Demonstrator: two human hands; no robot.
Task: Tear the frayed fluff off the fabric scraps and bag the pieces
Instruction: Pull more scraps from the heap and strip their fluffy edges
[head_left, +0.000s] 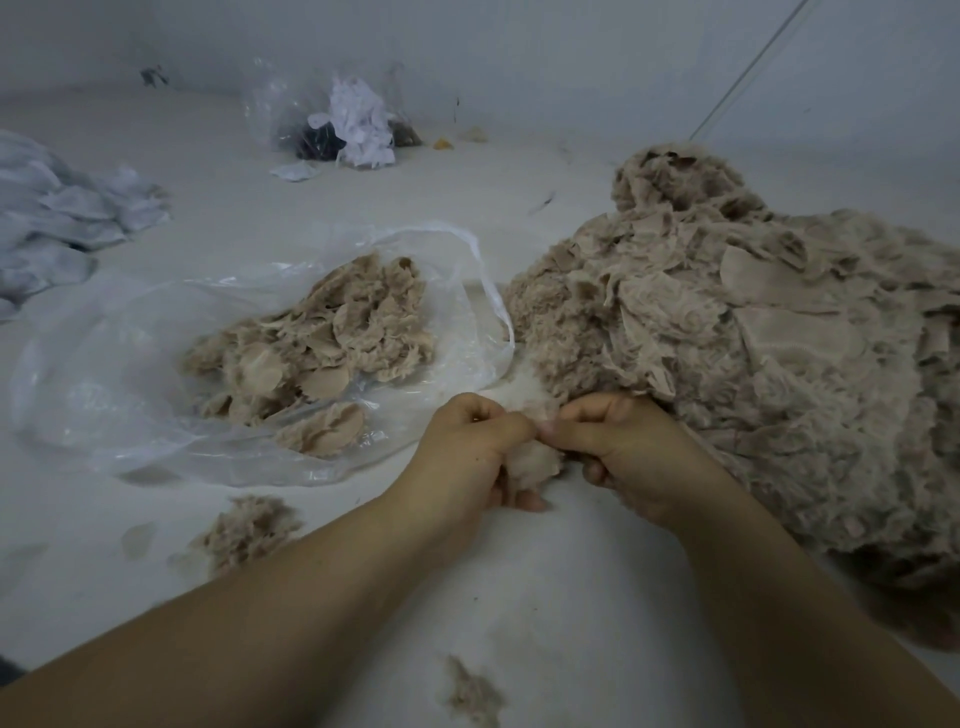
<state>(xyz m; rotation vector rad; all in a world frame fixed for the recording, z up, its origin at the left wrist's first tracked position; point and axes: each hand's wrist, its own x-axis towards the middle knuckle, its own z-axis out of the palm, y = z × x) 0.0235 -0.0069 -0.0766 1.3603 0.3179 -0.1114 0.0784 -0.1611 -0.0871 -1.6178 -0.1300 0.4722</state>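
A: What's in view, biggest first?

B: I count one big heap of beige scraps (753, 332) on the right of the surface (571, 597), one clear bag (156, 374) lying open to the left with cleaned pieces (311, 343) inside, and two loose tufts of fluff (244, 530) nearer me.

A: And the step?

B: Tearing, I'd say. My left hand (478, 441) and right hand (618, 441) both pinch one small scrap (535, 460), at the heap's near edge beside the bag's mouth.

A: Next?

B: Pull the hands apart to strip the fluff, then carry the piece left into the bag.
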